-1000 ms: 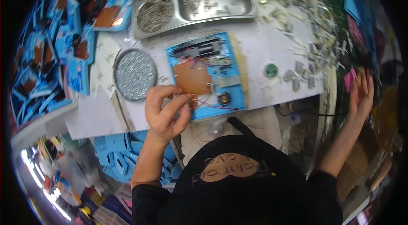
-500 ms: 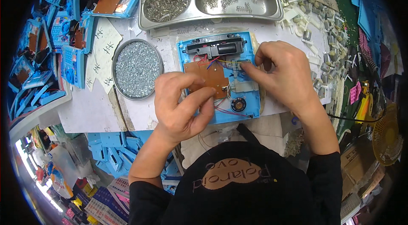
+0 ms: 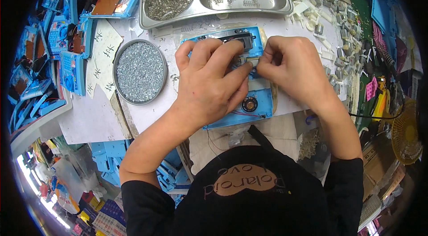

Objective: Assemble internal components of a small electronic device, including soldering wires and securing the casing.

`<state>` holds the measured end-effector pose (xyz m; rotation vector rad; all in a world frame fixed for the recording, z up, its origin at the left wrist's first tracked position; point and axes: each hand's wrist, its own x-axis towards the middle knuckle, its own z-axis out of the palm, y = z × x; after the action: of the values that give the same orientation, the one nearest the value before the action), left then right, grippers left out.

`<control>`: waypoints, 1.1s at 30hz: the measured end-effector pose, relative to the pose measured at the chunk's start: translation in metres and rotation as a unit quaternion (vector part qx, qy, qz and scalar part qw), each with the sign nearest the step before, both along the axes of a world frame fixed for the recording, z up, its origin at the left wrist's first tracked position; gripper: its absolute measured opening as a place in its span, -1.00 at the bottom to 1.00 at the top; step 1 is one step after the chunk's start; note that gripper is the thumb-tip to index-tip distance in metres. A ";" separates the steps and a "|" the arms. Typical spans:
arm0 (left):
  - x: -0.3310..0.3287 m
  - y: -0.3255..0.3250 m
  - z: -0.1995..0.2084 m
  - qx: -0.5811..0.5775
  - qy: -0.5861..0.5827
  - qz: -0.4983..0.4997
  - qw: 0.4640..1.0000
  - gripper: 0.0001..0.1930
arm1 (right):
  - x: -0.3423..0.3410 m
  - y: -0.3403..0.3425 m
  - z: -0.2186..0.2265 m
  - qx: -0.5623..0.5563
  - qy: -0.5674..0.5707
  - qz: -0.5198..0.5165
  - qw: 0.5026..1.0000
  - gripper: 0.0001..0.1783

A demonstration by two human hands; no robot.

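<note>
A blue plastic housing (image 3: 264,97) lies on the worktable in front of me, with a small round speaker (image 3: 249,104) near its lower edge. A black mechanism (image 3: 240,38) runs along its far side. My left hand (image 3: 207,75) lies over the housing with bent fingers, covering most of the brown circuit board. Its thumb and index finger close in at a small part in the housing's middle. From the right, my right hand (image 3: 294,68) pinches at the same spot. What lies between the fingertips of either hand is too small or hidden.
A round tray of small metal pins (image 3: 140,72) stands left of the housing. Behind it sits a steel tray (image 3: 209,14) holding springs. White plastic parts (image 3: 321,26) are heaped at the right, and blue housings (image 3: 71,73) are piled at the left.
My left hand has moved right and away from me, onto the housing, covering the circuit board and wires. My right hand has shifted slightly left, its fingertips now meeting the left ones.
</note>
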<state>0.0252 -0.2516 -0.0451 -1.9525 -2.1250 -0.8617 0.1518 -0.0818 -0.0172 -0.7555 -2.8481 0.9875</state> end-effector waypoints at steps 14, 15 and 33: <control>0.001 -0.004 -0.012 0.010 -0.018 0.009 1.000 -0.66 | 0.013 0.023 0.012 -0.285 0.012 -0.103 0.953 -0.76; 0.002 -0.002 -0.011 0.009 -0.016 0.005 1.000 -0.64 | 0.021 0.021 0.004 -0.299 0.019 -0.120 0.947 -0.77; 0.004 -0.001 -0.009 -0.020 0.017 0.005 1.000 -0.58 | 0.015 0.015 -0.009 -0.402 0.000 -0.113 0.909 -0.81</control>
<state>0.0294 -0.2528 -0.0539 -1.9599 -2.1479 -0.7840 0.1667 -0.0672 -0.0264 -1.0718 -2.1935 2.1202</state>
